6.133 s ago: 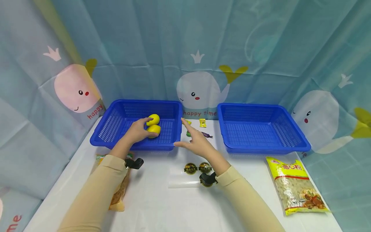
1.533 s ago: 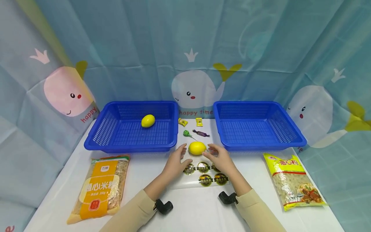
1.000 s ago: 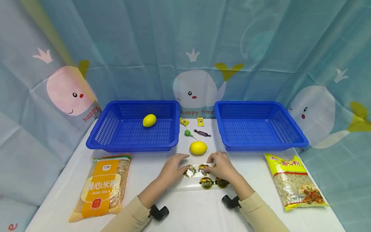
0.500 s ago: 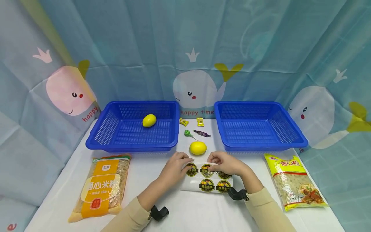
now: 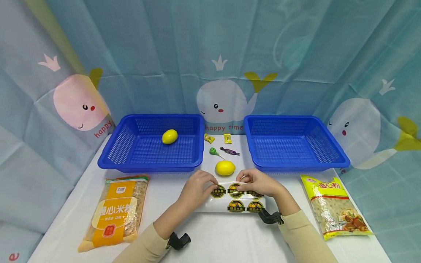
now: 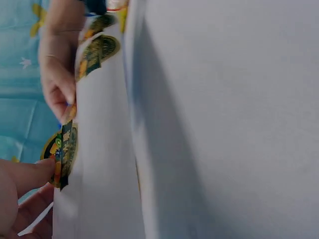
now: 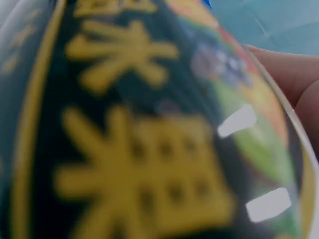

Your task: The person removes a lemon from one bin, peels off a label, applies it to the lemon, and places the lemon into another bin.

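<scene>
Both hands hold a white sticker sheet (image 5: pixel 227 203) bearing several round black-and-gold fruit stickers. My left hand (image 5: pixel 196 190) pinches its upper left edge, the thumb over a sticker (image 6: pixel 60 154) in the left wrist view. With thumb and fingers my right hand (image 5: pixel 258 182) pinches the sheet's top edge right of the middle. A sticker (image 7: pixel 139 149) fills the right wrist view, blurred and very close, with part of a finger behind the sheet's edge. Just beyond the sheet, between the hands, a yellow lemon (image 5: pixel 225 168) lies on the white table.
Two blue baskets (image 5: pixel 154 169) (image 5: pixel 296 168) stand at the back; the left one holds a lemon (image 5: pixel 169 136). Between them lie a green lollipop (image 5: pixel 213 151), a purple candy (image 5: pixel 230 151) and yellow candies (image 5: pixel 227 138). Food bags (image 5: pixel 115 212) (image 5: pixel 335 208) lie at either side.
One lemon has come out of the left basket onto the table. The hands then left it, moved nearer and took hold of the sticker sheet, whose top edge is now raised and bent.
</scene>
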`<state>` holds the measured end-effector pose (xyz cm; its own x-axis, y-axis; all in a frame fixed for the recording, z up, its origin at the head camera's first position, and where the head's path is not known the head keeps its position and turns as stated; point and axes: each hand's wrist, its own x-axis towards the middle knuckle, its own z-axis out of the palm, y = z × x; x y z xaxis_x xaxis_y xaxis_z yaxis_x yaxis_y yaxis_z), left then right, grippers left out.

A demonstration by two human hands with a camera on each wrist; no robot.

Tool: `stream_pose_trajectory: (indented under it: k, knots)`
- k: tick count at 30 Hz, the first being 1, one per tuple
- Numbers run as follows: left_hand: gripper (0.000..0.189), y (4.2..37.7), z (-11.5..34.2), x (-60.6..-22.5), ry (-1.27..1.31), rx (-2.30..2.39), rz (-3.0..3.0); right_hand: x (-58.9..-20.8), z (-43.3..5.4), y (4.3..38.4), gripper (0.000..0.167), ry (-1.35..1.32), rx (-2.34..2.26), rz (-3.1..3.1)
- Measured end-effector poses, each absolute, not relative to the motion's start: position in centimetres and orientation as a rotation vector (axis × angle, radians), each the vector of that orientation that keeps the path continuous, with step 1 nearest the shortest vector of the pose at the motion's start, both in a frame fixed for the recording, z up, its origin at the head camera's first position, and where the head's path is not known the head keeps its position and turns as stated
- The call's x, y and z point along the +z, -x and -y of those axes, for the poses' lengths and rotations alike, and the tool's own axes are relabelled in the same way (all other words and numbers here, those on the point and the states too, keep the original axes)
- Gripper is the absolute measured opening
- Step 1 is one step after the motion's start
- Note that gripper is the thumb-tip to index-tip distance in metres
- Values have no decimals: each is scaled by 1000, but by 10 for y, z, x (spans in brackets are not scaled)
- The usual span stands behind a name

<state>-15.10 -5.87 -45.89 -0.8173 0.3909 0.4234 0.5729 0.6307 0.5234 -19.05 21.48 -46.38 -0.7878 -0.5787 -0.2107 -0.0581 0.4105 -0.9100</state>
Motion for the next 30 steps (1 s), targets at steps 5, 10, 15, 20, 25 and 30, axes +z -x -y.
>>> stream_pose_trajectory:
  k: [5,10,15,20,25,30]
  knots:
    - [10,148,58,-450,704,-1188,2617,-470,-216,193,25,516,-1360,-2172]
    - [8,142,58,-443,545,-1339,2737,-482,-212,198,22,557,-1160,-2389]
    - [13,142,59,-443,406,-1481,2826,-489,-202,194,20,543,-939,-2666]
    - [19,146,62,-446,315,-1601,2833,-486,-191,186,24,491,-693,-2863]
    - [21,151,65,-453,267,-1752,2804,-482,-184,179,32,459,-634,-2975]
    - [18,153,66,-461,244,-1773,2776,-476,-180,177,45,480,-829,-3060]
